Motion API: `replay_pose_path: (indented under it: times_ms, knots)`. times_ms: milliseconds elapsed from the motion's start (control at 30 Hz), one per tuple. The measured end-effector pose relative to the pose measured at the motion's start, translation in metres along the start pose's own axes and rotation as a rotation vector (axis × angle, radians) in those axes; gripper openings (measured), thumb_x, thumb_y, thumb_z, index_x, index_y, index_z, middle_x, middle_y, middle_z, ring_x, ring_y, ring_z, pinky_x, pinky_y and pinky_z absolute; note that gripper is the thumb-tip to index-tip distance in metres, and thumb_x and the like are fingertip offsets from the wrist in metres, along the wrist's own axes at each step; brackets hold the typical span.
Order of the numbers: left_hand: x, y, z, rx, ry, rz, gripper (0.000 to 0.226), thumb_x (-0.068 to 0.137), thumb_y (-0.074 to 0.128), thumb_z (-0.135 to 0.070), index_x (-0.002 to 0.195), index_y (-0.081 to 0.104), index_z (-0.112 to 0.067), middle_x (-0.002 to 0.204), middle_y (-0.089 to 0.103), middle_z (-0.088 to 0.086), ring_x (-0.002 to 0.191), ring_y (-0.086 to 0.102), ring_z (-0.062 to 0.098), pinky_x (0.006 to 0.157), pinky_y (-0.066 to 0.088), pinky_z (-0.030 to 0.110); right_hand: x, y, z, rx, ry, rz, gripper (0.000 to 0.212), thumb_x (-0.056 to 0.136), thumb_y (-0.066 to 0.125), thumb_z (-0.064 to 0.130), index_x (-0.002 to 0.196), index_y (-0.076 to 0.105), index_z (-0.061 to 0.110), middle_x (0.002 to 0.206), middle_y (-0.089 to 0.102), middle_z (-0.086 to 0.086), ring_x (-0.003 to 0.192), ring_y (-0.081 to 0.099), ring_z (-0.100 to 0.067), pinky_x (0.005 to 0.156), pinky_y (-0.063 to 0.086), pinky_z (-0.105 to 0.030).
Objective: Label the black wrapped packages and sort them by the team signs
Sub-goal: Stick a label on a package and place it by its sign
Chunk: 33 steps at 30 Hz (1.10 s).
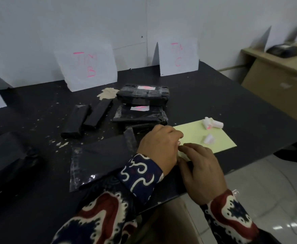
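Two black packages point(143, 94) by the team signs point(88, 66) already wear labels; several on the table point(232, 110) stay bare. Your hands point(179, 152) meet at the yellow sheet point(195, 136), fingers curled, apparently picking a label.

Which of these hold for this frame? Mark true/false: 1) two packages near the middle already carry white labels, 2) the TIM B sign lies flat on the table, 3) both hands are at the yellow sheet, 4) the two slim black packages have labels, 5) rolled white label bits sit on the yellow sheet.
1) True: the rear labelled package and the labelled package in front of it each show a white label on top.
2) False: the TIM B sign stands leaning against the wall.
3) True: left hand and right hand meet at the yellow sheet edge.
4) False: the slim black packages show no labels.
5) True: the white rolls lie on it.
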<state>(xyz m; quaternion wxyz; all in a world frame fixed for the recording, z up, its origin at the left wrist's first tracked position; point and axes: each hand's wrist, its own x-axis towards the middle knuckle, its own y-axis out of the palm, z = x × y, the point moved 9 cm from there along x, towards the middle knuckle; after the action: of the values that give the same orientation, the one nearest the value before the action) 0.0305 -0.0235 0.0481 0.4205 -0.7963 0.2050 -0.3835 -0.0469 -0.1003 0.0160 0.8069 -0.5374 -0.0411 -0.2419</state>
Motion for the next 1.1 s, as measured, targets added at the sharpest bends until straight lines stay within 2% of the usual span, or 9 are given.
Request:
replay_pose_path:
  times_ms: [100, 267, 400, 567, 700, 833, 933, 1000, 1100]
  knots:
    - [0.005, 0.014, -0.005, 0.0, -0.002, 0.044, 0.018, 0.087, 0.062, -0.017, 0.103, 0.069, -0.017, 0.103, 0.067, -0.001, 0.1, 0.057, 0.025, 0.077, 0.053, 0.042, -0.001, -0.025, -0.014, 0.064, 0.016, -0.173, 0.024, 0.088, 0.061, 0.024, 0.108, 0.071, 0.016, 0.108, 0.066, 0.0, 0.101, 0.056, -0.019, 0.087, 0.036, -0.023]
    - [0.002, 0.032, -0.016, 0.031, 0.041, 0.107, 0.02, 0.085, 0.063, -0.028, 0.101, 0.07, -0.018, 0.102, 0.067, -0.002, 0.1, 0.057, 0.024, 0.08, 0.052, 0.04, 0.01, -0.047, -0.065, 0.059, 0.209, -0.28, 0.02, 0.086, 0.068, 0.02, 0.105, 0.072, 0.02, 0.101, 0.064, 0.001, 0.089, 0.053, -0.02, 0.077, 0.034, -0.025]
    - [-0.003, 0.036, -0.018, 0.066, 0.051, 0.093, 0.021, 0.081, 0.058, -0.032, 0.089, 0.072, -0.018, 0.094, 0.068, -0.003, 0.091, 0.061, 0.024, 0.073, 0.052, 0.036, 0.027, -0.045, -0.087, 0.046, 0.293, -0.215, 0.022, 0.087, 0.066, 0.019, 0.108, 0.072, 0.022, 0.109, 0.063, -0.001, 0.101, 0.05, -0.023, 0.081, 0.033, -0.027]
    - [-0.004, 0.036, -0.015, 0.056, 0.05, 0.072, 0.024, 0.082, 0.055, -0.034, 0.089, 0.072, -0.019, 0.096, 0.068, -0.004, 0.092, 0.062, 0.023, 0.074, 0.053, 0.036, 0.047, -0.027, -0.083, -0.027, 0.205, -0.032, 0.029, 0.087, 0.063, 0.014, 0.112, 0.072, 0.028, 0.122, 0.057, -0.004, 0.112, 0.044, -0.028, 0.091, 0.039, -0.033]
    - [-0.005, 0.038, -0.016, 0.034, 0.05, 0.083, 0.034, 0.084, 0.045, -0.038, 0.09, 0.072, -0.019, 0.097, 0.068, -0.004, 0.094, 0.062, 0.023, 0.075, 0.054, 0.037, 0.052, -0.025, -0.085, -0.045, 0.182, -0.03, 0.021, 0.087, 0.066, 0.017, 0.105, 0.074, 0.024, 0.119, 0.06, -0.005, 0.11, 0.045, -0.031, 0.092, 0.041, -0.037]
    - [-0.006, 0.038, -0.015, 0.018, 0.058, 0.077, 0.037, 0.084, 0.043, -0.038, 0.091, 0.072, -0.018, 0.096, 0.068, -0.003, 0.093, 0.062, 0.023, 0.074, 0.055, 0.039, 0.048, -0.042, -0.087, 0.095, 0.217, -0.166, 0.014, 0.09, 0.064, 0.024, 0.102, 0.073, 0.023, 0.11, 0.059, 0.006, 0.106, 0.05, -0.019, 0.081, 0.033, -0.025]
    - [-0.007, 0.038, -0.014, -0.018, 0.068, 0.042, 0.036, 0.087, 0.044, -0.037, 0.092, 0.071, -0.014, 0.097, 0.068, -0.001, 0.095, 0.061, 0.024, 0.079, 0.054, 0.039, 0.042, -0.049, -0.083, 0.324, 0.282, -0.187, 0.007, 0.091, 0.062, 0.03, 0.094, 0.069, 0.032, 0.097, 0.062, 0.018, 0.089, 0.057, -0.002, 0.071, 0.041, -0.018]
    - [-0.007, 0.028, -0.016, -0.072, 0.07, -0.039, 0.032, 0.09, 0.048, -0.034, 0.095, 0.07, -0.011, 0.1, 0.069, 0.002, 0.099, 0.062, 0.024, 0.088, 0.05, 0.035, 0.039, -0.05, -0.072, 0.498, 0.298, -0.177, 0.006, 0.091, 0.064, 0.03, 0.088, 0.07, 0.032, 0.085, 0.067, 0.015, 0.078, 0.06, 0.001, 0.061, 0.042, -0.009]
    - [-0.01, -0.003, -0.015, -0.173, 0.031, -0.224, 0.024, 0.093, 0.055, -0.027, 0.098, 0.07, -0.009, 0.103, 0.069, 0.003, 0.098, 0.062, 0.019, 0.09, 0.046, 0.025, 0.036, -0.055, -0.046, 0.623, 0.237, -0.171, 0.009, 0.091, 0.065, 0.026, 0.084, 0.072, 0.028, 0.074, 0.071, 0.008, 0.071, 0.062, -0.002, 0.062, 0.044, -0.009]
